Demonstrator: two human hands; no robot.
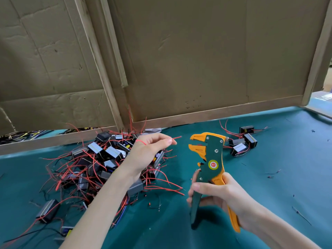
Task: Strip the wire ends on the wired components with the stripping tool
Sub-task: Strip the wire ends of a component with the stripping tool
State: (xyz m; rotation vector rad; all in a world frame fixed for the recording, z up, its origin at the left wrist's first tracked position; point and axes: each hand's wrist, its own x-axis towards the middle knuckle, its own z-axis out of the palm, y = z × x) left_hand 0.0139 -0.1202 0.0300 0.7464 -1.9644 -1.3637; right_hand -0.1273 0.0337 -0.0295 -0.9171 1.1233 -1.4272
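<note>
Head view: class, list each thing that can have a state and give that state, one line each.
Stripping tool: upright, jaws open, empty.
Right hand: grips the tool's handles.
Red wire: end free, outside the jaws.
Left hand: pinches that wire.
Component pile: heaped, wires tangled.
Separate components: lying apart, far right.

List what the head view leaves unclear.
- Tip of the red wire, head view: too small to tell whether stripped.
- Its component, head view: hidden behind the left hand.
- Sticker on the stripping tool, head view: print too small.
- Fingers of the right hand, head view: motion-blurred.
</note>
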